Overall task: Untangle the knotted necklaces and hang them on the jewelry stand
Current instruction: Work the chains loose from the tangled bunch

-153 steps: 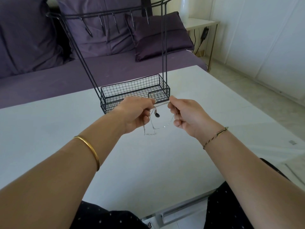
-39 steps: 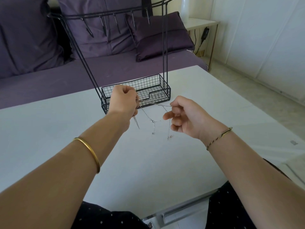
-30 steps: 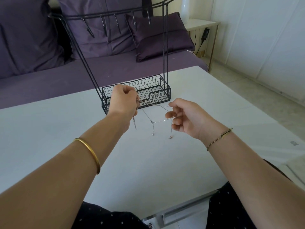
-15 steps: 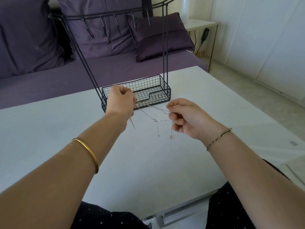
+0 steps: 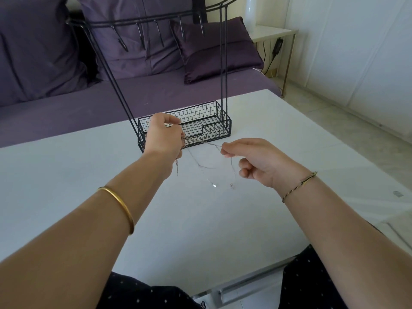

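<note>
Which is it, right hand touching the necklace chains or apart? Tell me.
Touching. The head view shows the right hand pinching the necklace chains between thumb and forefinger, with loose strands dangling below.

No legible text or labels

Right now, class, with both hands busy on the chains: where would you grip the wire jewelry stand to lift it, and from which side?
Probably the paired upright rods at the right end of the jewelry stand, coming from the right. They stand near vertical and bare, and the left hand and necklaces crowd the front of its basket, leaving that side free.
</note>
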Action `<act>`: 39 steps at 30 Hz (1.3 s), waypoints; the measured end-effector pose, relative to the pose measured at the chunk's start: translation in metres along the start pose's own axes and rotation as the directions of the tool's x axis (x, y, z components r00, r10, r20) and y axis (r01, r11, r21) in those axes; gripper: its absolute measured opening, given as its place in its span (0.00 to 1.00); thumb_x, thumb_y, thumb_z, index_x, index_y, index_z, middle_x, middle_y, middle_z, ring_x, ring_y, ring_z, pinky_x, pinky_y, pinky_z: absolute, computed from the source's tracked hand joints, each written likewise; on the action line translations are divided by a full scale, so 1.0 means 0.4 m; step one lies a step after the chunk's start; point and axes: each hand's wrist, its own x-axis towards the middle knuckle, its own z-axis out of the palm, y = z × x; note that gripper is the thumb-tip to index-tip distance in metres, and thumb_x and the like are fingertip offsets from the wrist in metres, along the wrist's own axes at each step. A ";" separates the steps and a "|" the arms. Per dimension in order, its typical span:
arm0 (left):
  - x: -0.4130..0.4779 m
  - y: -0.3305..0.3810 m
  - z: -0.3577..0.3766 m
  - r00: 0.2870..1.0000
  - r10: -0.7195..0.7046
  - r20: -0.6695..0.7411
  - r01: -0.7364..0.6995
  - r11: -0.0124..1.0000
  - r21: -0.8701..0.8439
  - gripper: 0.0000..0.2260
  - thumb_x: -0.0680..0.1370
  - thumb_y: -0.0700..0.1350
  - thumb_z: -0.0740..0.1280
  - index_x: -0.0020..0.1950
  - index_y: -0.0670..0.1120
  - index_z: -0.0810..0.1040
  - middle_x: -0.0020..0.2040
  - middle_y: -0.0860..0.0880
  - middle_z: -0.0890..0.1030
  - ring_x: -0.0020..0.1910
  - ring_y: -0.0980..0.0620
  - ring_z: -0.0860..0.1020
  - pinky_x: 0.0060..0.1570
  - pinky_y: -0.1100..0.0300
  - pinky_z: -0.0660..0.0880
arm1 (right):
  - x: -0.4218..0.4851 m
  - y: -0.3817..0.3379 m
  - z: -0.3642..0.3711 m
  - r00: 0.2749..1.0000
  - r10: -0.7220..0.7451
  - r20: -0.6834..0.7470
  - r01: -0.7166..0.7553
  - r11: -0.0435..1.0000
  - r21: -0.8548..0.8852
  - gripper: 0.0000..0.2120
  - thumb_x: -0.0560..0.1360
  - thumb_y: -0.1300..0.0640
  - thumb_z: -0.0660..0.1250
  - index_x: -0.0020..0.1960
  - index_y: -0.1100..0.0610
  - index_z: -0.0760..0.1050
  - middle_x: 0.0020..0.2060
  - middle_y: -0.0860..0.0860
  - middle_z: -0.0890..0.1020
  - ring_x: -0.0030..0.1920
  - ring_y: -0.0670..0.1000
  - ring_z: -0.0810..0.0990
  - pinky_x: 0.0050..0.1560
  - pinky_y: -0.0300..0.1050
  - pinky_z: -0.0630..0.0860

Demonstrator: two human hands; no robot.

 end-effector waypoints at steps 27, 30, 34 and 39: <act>-0.041 0.029 0.021 0.975 -0.021 0.220 0.042 0.995 -0.093 0.07 0.79 0.33 0.57 0.48 0.43 0.71 0.36 0.46 0.72 0.22 0.57 0.65 0.20 0.67 0.60 | 0.053 0.048 0.058 0.999 -0.013 -0.051 0.033 0.916 0.399 0.09 0.82 0.58 0.56 0.49 0.63 0.68 0.54 0.62 0.80 0.48 0.55 0.85 0.55 0.49 0.80; -0.043 0.030 0.022 0.974 -0.019 0.224 0.041 0.995 -0.094 0.07 0.79 0.33 0.57 0.47 0.43 0.71 0.35 0.46 0.72 0.23 0.57 0.65 0.20 0.66 0.59 | 0.051 0.055 0.074 1.000 -0.014 -0.004 0.015 0.921 0.390 0.09 0.83 0.58 0.53 0.49 0.62 0.66 0.52 0.62 0.80 0.47 0.57 0.85 0.53 0.50 0.80; -0.041 0.030 0.021 0.978 -0.011 0.210 0.031 0.995 -0.094 0.08 0.79 0.33 0.56 0.46 0.44 0.71 0.35 0.47 0.72 0.22 0.57 0.65 0.20 0.66 0.59 | 0.046 0.057 0.086 1.000 -0.019 0.019 0.011 0.924 0.381 0.09 0.83 0.60 0.53 0.44 0.60 0.65 0.44 0.61 0.77 0.36 0.56 0.84 0.47 0.50 0.81; -0.034 0.025 0.017 0.987 -0.008 0.163 0.020 0.997 -0.071 0.09 0.79 0.33 0.55 0.47 0.44 0.71 0.34 0.47 0.72 0.22 0.57 0.65 0.20 0.66 0.59 | 0.052 0.057 0.085 0.998 0.035 -0.050 -0.015 0.936 0.351 0.11 0.82 0.62 0.55 0.41 0.60 0.64 0.37 0.57 0.72 0.28 0.50 0.70 0.35 0.45 0.78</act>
